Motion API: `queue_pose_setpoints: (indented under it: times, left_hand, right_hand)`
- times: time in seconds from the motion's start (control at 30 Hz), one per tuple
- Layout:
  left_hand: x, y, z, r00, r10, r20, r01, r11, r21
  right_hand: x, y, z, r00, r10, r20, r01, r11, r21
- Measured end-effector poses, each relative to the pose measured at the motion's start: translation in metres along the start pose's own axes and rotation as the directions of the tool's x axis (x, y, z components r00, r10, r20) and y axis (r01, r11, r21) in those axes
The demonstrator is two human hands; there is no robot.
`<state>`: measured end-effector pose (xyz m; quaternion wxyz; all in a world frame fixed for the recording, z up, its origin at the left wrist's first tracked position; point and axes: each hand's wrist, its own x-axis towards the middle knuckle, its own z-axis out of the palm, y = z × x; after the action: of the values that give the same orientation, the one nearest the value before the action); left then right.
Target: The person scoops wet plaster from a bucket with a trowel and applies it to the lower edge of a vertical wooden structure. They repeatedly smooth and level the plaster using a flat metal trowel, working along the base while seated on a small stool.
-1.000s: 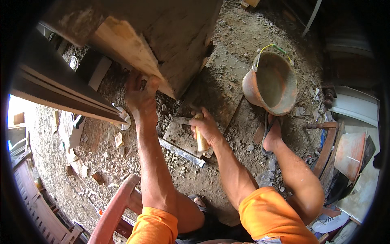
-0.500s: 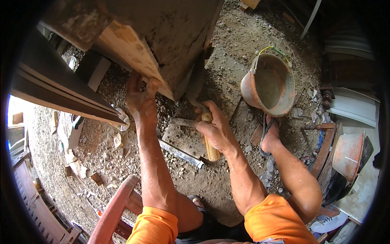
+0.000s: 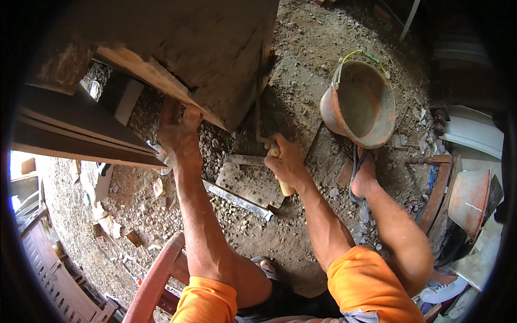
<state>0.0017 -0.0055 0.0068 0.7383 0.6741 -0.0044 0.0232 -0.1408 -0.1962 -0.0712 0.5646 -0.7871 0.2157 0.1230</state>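
Gravelly ground [image 3: 245,237] spreads past a red chair arm [image 3: 156,272], and here's the right hand [image 3: 289,164] closed round the wooden handle of a trowel [image 3: 287,188], whose blade, beside the dark slab [image 3: 215,59], is edge-on and hard to make out. Left hand [image 3: 180,126] against the slab's pale board [image 3: 156,75], fingers partly hidden, its grip impossible to tell! Farther right sits a bucket [image 3: 333,113]; the slab's top is cut off, the far corner lost in shadow.

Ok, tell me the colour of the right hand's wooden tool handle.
The rounded wooden handle is pale yellowish brown, shown best in the head view.
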Motion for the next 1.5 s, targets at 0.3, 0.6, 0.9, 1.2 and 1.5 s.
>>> queue_pose_setpoints:
  times: [0.3, 0.6, 0.9, 1.2, 1.5]
  left_hand:
    - [-0.003, 0.008, 0.005, 1.000, -0.004, -0.006, 0.004, 1.000, 0.011]
    - [0.001, 0.007, 0.006, 0.999, 0.035, -0.014, -0.034, 0.999, 0.039]
    - [-0.002, 0.006, 0.004, 0.999, 0.030, 0.012, -0.031, 0.997, 0.065]
    - [-0.004, 0.009, 0.007, 0.999, 0.041, -0.023, -0.038, 0.993, 0.113]
    - [-0.002, 0.005, 0.000, 0.999, 0.011, -0.033, -0.006, 0.989, 0.146]
  right_hand:
    - [-0.013, -0.005, -0.008, 0.978, -0.192, -0.086, 0.194, 0.981, 0.022]
    - [-0.011, 0.031, -0.004, 0.987, -0.117, -0.106, 0.123, 0.991, 0.055]
    - [0.011, 0.016, -0.030, 0.992, -0.124, 0.018, 0.124, 0.992, 0.015]
    - [0.014, 0.037, -0.048, 0.994, -0.002, 0.110, 0.001, 1.000, 0.004]
    - [-0.053, 0.010, -0.065, 0.997, 0.024, 0.069, -0.034, 0.988, 0.152]
